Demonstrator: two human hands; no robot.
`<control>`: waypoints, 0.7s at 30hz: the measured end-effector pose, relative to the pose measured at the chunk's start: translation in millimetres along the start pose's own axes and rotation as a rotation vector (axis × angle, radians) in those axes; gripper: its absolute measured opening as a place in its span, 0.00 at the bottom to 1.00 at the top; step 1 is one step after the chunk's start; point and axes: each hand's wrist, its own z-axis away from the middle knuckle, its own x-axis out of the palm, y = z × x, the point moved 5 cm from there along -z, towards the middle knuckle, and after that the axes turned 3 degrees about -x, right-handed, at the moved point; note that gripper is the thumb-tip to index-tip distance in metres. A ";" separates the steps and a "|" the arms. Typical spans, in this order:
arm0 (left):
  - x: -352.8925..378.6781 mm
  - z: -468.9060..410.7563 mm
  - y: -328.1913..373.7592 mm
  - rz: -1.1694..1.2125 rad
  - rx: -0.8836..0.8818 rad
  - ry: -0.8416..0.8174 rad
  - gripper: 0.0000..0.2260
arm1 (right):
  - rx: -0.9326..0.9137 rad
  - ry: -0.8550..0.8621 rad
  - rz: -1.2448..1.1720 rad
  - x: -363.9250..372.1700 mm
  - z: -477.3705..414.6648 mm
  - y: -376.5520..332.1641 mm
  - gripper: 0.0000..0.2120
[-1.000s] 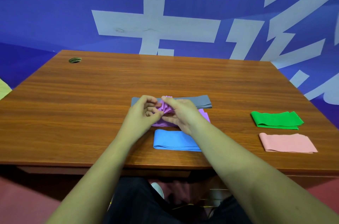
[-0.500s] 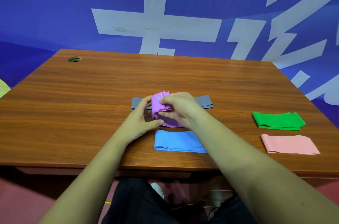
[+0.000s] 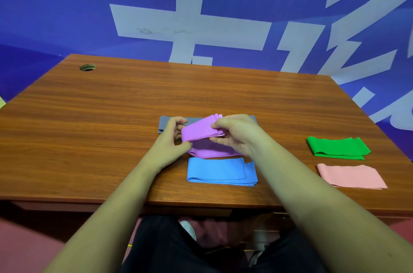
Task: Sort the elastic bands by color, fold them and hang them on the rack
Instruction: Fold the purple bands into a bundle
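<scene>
Now both hands pinch the purple band (image 3: pixel 201 131) between them: the right hand (image 3: pixel 234 133) clamps its stacked free ends between thumb and fingers, and the left hand (image 3: pixel 169 141) grips the folded edge on the other side. A second ago the band was a crumpled bunch held low between the fingers; since then it has been raised and pulled out into a flat, layered fold, with a lower loop still sagging onto the table (image 3: pixel 89 129). That suggests the fold of this band is nearly finished, though it still needs squaring up.

Just behind the hands lies one grey band (image 3: pixel 165 123), mostly hidden by them. Just in front lies one blue band (image 3: pixel 221 172), folded flat. Well apart on the right sit one green band (image 3: pixel 337 147) and one pink band (image 3: pixel 350 175), both folded. That makes five bands, one of each color. No rack is in view, so hanging has not begun.
</scene>
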 end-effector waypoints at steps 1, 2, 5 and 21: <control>-0.1 -1.4 -0.1 -0.018 0.003 -0.009 0.26 | 0.002 0.010 0.010 -3.1 -0.8 1.8 0.06; -0.3 -2.7 0.1 -0.051 0.006 -0.020 0.27 | 0.001 0.023 0.024 -6.3 -1.5 3.1 0.07; -2.8 -4.7 0.8 -0.179 0.027 -0.042 0.29 | -0.007 0.069 0.083 -15.7 -3.9 6.2 0.10; 4.5 -7.6 8.7 -0.387 0.101 -0.147 0.28 | -0.076 0.248 0.502 -54.6 1.3 15.0 0.10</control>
